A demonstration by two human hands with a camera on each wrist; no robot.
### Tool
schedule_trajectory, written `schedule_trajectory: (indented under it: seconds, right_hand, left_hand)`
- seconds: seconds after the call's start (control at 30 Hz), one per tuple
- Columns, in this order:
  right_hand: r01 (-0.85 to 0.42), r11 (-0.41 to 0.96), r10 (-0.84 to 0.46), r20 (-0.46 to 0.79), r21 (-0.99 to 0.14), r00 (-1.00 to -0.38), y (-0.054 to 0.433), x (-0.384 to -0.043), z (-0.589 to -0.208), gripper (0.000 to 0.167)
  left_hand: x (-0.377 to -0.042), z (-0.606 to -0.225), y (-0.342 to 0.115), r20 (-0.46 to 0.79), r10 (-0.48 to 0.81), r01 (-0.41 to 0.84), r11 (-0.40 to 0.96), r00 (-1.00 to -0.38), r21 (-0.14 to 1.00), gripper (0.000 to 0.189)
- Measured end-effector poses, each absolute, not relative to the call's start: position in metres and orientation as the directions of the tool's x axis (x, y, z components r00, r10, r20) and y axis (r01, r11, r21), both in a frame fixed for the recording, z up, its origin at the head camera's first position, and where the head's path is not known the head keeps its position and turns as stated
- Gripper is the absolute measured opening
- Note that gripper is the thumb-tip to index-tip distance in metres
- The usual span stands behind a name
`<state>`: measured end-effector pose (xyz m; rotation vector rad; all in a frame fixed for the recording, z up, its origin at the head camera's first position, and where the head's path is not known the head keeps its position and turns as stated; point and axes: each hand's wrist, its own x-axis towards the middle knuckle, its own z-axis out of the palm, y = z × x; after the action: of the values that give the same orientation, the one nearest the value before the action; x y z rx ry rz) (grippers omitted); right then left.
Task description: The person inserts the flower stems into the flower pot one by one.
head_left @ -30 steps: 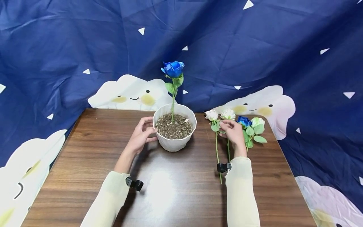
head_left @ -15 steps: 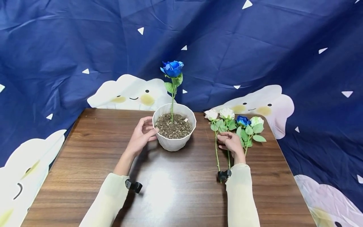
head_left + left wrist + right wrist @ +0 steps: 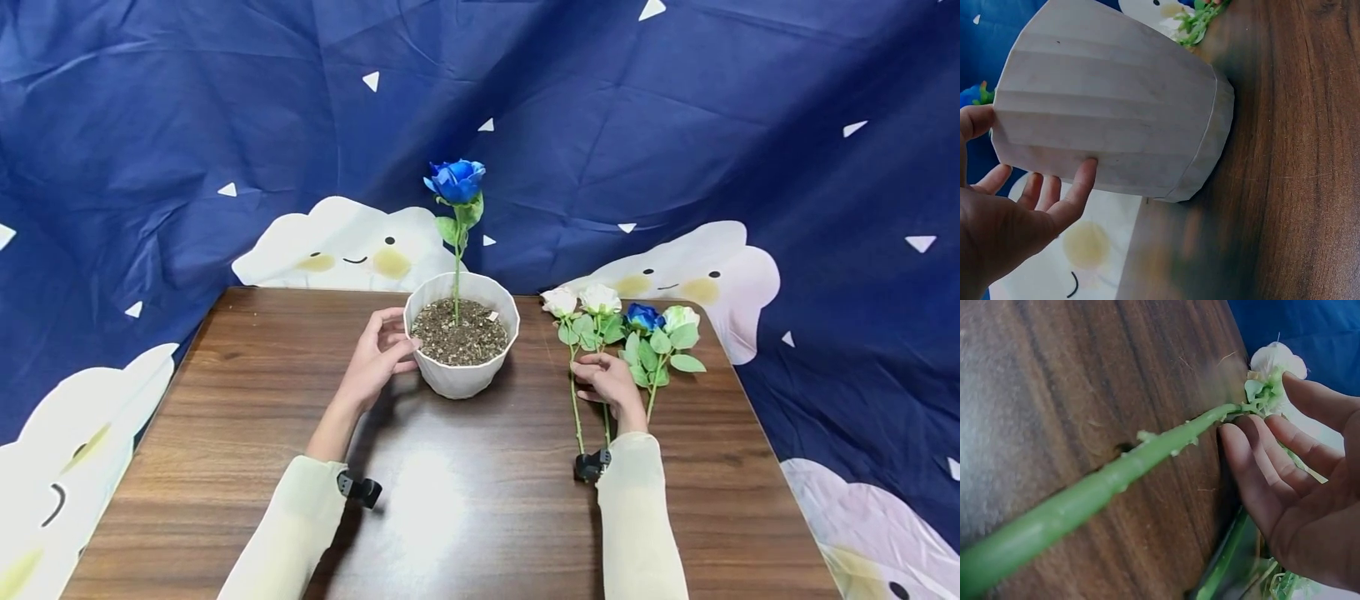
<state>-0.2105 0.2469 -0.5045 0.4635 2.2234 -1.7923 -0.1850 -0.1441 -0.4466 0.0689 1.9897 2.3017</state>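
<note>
A white flower pot filled with soil stands on the table, a blue rose upright in it. My left hand holds the pot's left side, thumb at the rim and fingers against the outer wall. To the right lie a pale pink-white rose, a white rose, another blue rose and a white-green rose. My right hand hovers over the stems, fingertips beside the leftmost stem. Its thumb and fingers are apart in the right wrist view.
The brown wooden table ends at a dark blue cloth printed with clouds and triangles. A small black camera sits on each wrist, the left one above the table and the right one over the stem ends.
My right hand has drawn back toward me from the flower heads to the stems, uncovering leaves below the white rose. My left hand stays on the pot.
</note>
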Motion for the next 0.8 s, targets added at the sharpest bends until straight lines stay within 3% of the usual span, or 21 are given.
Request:
schedule_trajectory:
  seconds: [0.33,0.8]
  right_hand:
    - [0.374,0.239,0.068,-0.369,-0.896,-0.927,0.245,-0.211,-0.507,0.051]
    - [0.39,0.365,0.181,-0.347,-0.845,-0.92,0.234,-0.218,-0.511,0.036]
  left_hand:
    - [-0.185,-0.446,-0.143,-0.038,0.099,-0.053,-0.148,-0.994,0.988,0.059]
    - [-0.185,-0.447,-0.144,-0.033,0.104,-0.049,-0.149,-0.994,0.988,0.059]
